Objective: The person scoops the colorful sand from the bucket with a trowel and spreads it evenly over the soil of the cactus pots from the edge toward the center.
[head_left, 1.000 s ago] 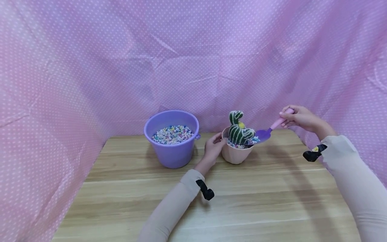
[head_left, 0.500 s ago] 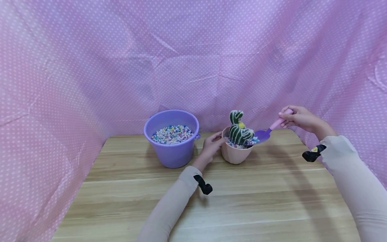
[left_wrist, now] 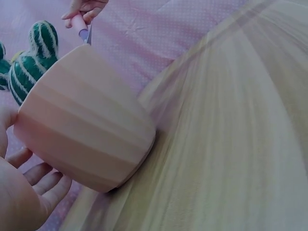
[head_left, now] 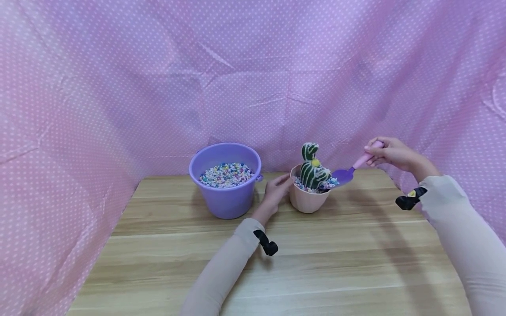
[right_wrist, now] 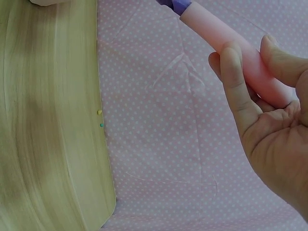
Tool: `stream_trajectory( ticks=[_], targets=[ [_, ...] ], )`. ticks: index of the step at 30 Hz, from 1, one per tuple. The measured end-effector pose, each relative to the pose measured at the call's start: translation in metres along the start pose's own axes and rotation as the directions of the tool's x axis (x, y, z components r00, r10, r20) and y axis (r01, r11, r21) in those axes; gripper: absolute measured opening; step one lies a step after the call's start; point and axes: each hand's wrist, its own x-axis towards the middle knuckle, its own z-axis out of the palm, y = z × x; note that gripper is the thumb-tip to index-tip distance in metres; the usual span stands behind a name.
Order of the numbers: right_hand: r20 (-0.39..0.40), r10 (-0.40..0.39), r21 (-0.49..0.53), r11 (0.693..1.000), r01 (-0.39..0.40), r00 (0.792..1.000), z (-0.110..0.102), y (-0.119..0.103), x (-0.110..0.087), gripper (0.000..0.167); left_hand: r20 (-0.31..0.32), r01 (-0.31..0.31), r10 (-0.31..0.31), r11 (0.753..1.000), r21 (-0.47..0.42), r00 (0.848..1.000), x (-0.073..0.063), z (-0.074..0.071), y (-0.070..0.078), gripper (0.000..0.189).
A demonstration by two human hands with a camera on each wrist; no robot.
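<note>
In the head view, a pale pink flower pot point(head_left: 308, 201) stands on the table, with a green-and-white toy cactus point(head_left: 312, 175) upright in coloured beads. My left hand point(head_left: 276, 192) rests against the pot's left side. In the left wrist view, its fingers point(left_wrist: 48, 185) lie loosely along the wall and the thumb touches the rim. My right hand point(head_left: 391, 154) grips the pink handle of a purple toy shovel point(head_left: 343, 176). The shovel's blade, bearing beads, tilts down over the pot's right rim beside the cactus; its tip is hidden by the plant.
A purple bucket point(head_left: 227, 202) partly filled with coloured beads point(head_left: 225, 175) stands left of the pot. The wooden table point(head_left: 308, 267) ends at pink dotted cloth point(head_left: 253, 87) behind and at the sides. Two small beads lie by the table edge in the right wrist view.
My left hand has eased slightly left and its fingers have loosened along the pot. The cactus has shifted slightly. The shovel and right hand stay nearly still.
</note>
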Motion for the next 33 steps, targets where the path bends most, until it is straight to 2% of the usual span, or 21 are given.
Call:
stream_trajectory(
  ticks=[8, 15, 23, 25, 33],
  targets=[
    [0.012, -0.013, -0.007, 1.0, 0.013, 1.0, -0.005, 0.0, -0.001, 0.007, 0.04, 0.0, 0.001, 1.0, -0.019, 0.999, -0.008, 0.004, -0.001, 0.053],
    [-0.01, -0.002, -0.05, 0.999, 0.001, 1.0, -0.007, -0.004, 0.0, 0.004, 0.057, 0.004, -0.004, 1.0, -0.01, 0.998, -0.004, 0.003, 0.0, 0.054],
    [-0.005, 0.016, -0.042, 0.999, -0.016, 1.0, -0.006, -0.006, 0.001, 0.005, 0.047, -0.006, 0.005, 1.0, 0.003, 0.999, -0.001, 0.001, 0.002, 0.051],
    [-0.007, 0.017, -0.041, 0.999, -0.017, 1.0, -0.006, -0.007, 0.0, 0.006, 0.037, -0.018, 0.018, 1.0, 0.001, 0.999, -0.002, 0.002, 0.003, 0.05],
    [-0.021, 0.025, -0.041, 0.999, -0.026, 0.999, -0.008, -0.006, 0.0, 0.006, -0.014, -0.138, 0.138, 0.99, 0.024, 0.99, -0.009, 0.014, 0.004, 0.052]
  ],
)
